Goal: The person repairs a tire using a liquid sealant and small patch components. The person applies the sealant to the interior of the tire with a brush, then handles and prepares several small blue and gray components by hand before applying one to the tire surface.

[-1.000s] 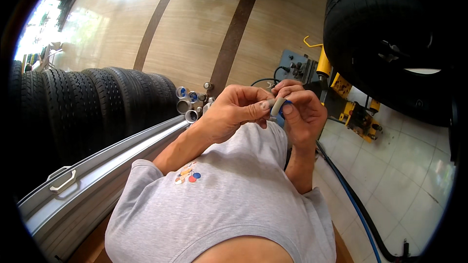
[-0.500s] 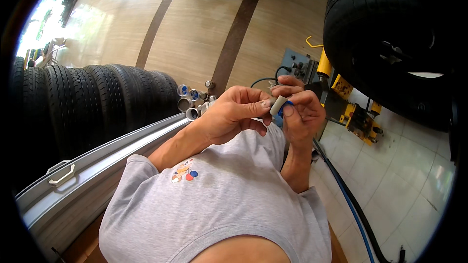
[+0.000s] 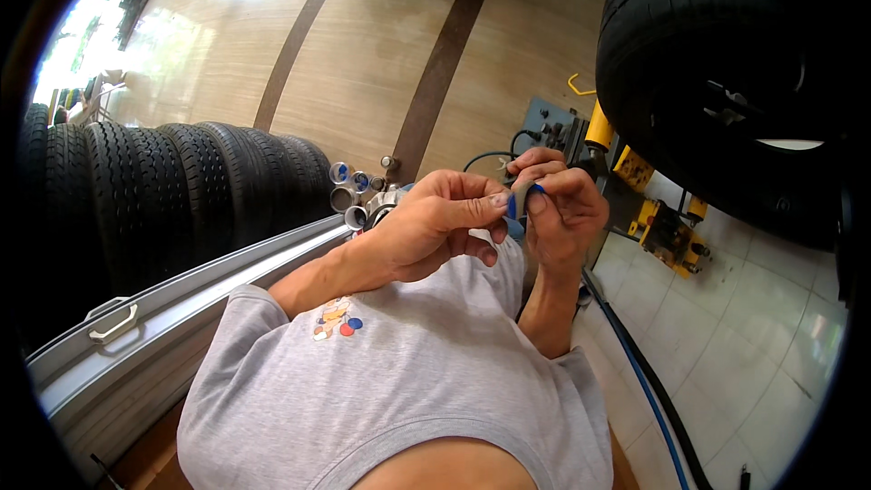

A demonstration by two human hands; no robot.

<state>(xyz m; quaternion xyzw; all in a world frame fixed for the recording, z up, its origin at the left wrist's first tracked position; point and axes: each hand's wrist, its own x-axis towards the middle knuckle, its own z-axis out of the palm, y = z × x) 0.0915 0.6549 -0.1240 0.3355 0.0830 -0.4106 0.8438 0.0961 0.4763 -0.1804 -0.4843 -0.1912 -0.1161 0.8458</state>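
Observation:
A small patch (image 3: 521,200), blue with a pale grey layer, is pinched between both hands in front of my shirt. My left hand (image 3: 449,218) grips its near-left edge with thumb and forefinger, the other fingers curled below. At the opposite edge, my right hand (image 3: 564,209) pinches it between thumb and fingers. The piece looks bent between the fingertips, and much of it is hidden by them. I cannot tell whether the blue and grey parts are separating.
A row of tires (image 3: 186,186) stands left, beside a silver metal rail (image 3: 181,318). Several small round containers (image 3: 345,195) sit beyond my left hand. A large tire (image 3: 671,45) looms right, near yellow machine parts (image 3: 671,236). Dark hoses (image 3: 649,372) run along the tiles.
The patch has turned between my fingers: its broad pale face has given way to a narrower grey strip, with blue now by my left thumb. Both hands keep nearly the same place.

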